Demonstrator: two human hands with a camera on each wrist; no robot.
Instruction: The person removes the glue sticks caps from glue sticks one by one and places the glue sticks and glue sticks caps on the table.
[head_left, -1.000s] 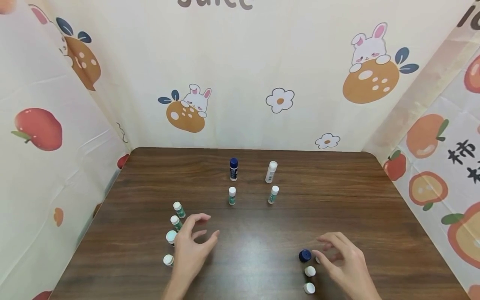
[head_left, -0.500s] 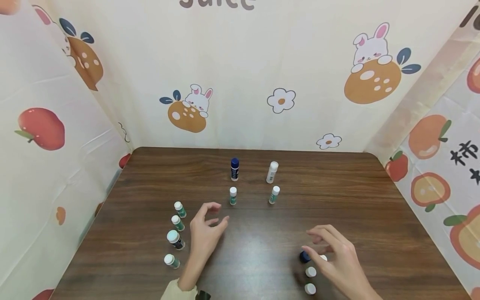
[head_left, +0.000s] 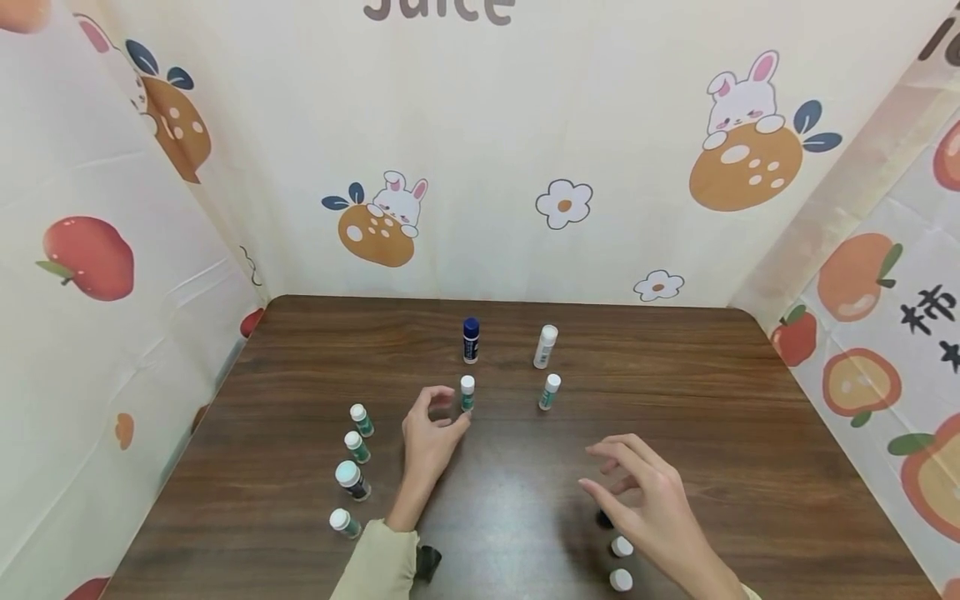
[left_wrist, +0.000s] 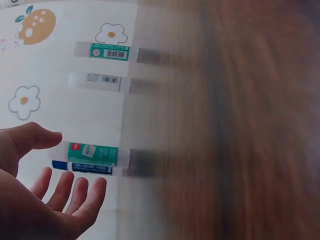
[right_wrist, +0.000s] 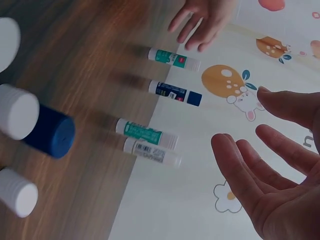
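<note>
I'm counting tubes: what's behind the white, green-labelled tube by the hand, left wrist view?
A blue-capped navy tube: one long side shows; the green-labelled tube covers the rest.

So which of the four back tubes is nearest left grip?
Front-left green-labelled tube, close to the left grip; other three stand farther back or right.

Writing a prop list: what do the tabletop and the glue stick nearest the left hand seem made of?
Tabletop: wood or wood-look laminate, satin; brown grain streaks, soft glare. Glue stick: probably plastic, fairly matte; even white cap looks moulded.
</note>
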